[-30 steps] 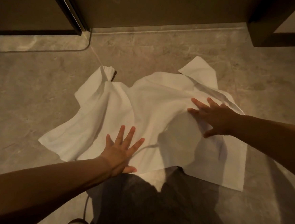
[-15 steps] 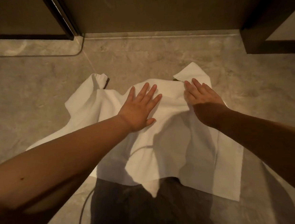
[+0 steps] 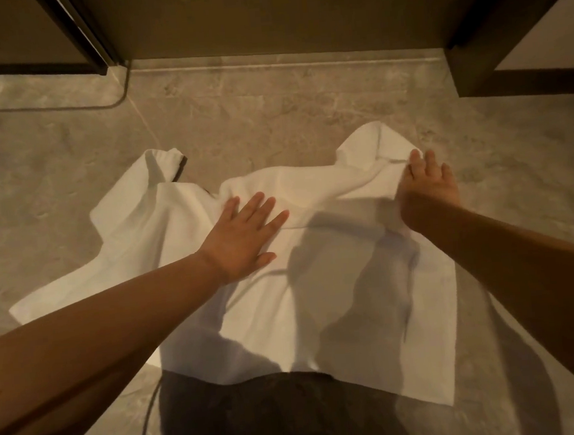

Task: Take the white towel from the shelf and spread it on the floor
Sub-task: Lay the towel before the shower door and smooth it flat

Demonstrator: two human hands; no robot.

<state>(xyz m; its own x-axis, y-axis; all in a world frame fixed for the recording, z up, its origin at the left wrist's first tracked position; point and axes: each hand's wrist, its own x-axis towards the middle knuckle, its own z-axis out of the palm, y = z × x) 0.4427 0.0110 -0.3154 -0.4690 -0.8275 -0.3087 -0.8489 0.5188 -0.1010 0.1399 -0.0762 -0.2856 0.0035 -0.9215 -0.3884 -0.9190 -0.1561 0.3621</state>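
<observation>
White towel (image 3: 319,300) mid-floor on grey stone-look floor (image 3: 270,115), mostly spread, far edge bunched, both far corners folded over. Soft, light, limp; likely to slide on smooth tile, so best taken at corners and pulled outward. Left hand (image 3: 242,234) flat on middle, fingers (image 3: 260,205) released, straight. Right hand (image 3: 427,189) at far right corner fold, fingers extended, touching, no grasp visible. Dark door frame (image 3: 86,37) at far wall. Dim warm light.

Single view: worn on the head, wide-angle, facing forward and steeply down onto the floor (image 3: 54,201), close above it, wall (image 3: 280,18) base across the top.
</observation>
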